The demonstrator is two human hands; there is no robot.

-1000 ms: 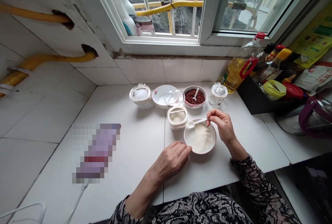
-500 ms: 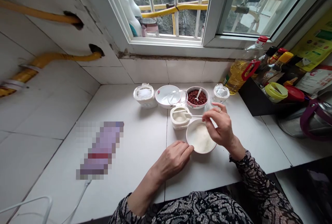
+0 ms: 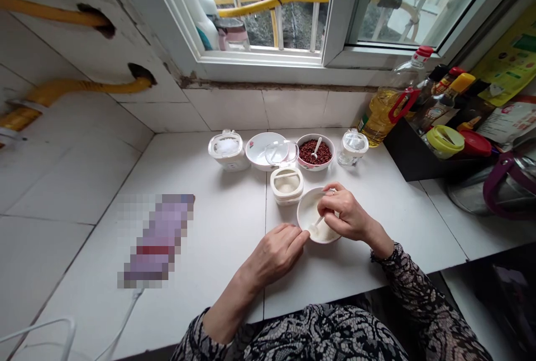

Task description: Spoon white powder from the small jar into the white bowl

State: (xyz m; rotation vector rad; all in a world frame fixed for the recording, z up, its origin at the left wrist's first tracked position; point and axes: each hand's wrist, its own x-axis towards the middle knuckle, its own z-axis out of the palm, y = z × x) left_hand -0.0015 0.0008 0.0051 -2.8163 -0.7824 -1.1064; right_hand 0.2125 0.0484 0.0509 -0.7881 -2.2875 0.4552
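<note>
White ceramic bowl [image 3: 305,208] sits on the tabletop [image 3: 218,238] directly in front of the person, with white powder [image 3: 323,232] in its base. Small white spoon [image 3: 319,221] is down in the powder, handle angled up toward the right hand [image 3: 347,216]. Right hand is mostly closed over the bowl, fingers curled around the spoon handle; exact grip partly hidden by the fingers. Left hand [image 3: 274,255] rests beside the bowl, fingers together and loosely extended, holding nothing, fingertips at the rim; contact cannot be confirmed. Work in hand looks like scooping or stirring the powder; next move seems to call for raising the spoon clear of the rim, level enough to keep its load.

Just behind the bowl is an open square white container [image 3: 287,185] with pale powder inside. Farther back stand a bowl of red beans [image 3: 314,152] with a white spoon in it, a white dish [image 3: 256,149], a clear lid [image 3: 281,154], a white lidded container [image 3: 228,150], and a small glass jar [image 3: 353,148]. Cooking oil bottle [image 3: 384,115] stands at the back right.
</note>
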